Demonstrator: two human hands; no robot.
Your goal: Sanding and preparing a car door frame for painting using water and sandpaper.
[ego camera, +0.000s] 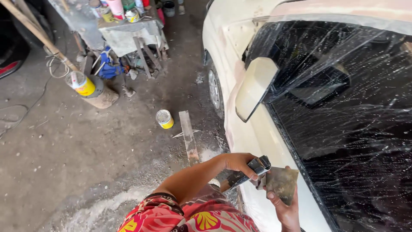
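The person stands close against a cream car door (262, 141), its window covered in clear plastic sheet (343, 107) and its side mirror (254, 88) jutting out just above the hands. To the left the concrete floor (86, 150) lies open, with a small yellow can (164, 119) and a flat metal bar (189, 137) lying near the car's front wheel (214, 90). Further off, a cluttered counter (124, 30) carries cans and bottles.

The left hand (238, 163) has its fingers wrapped tight around a dark-handled scraper (251, 171). The right hand (283, 206) pinches a flat, smeared square plate (281, 182) between thumb and fingers, held just beside the door panel. The scraper's blade end meets the plate's left edge.
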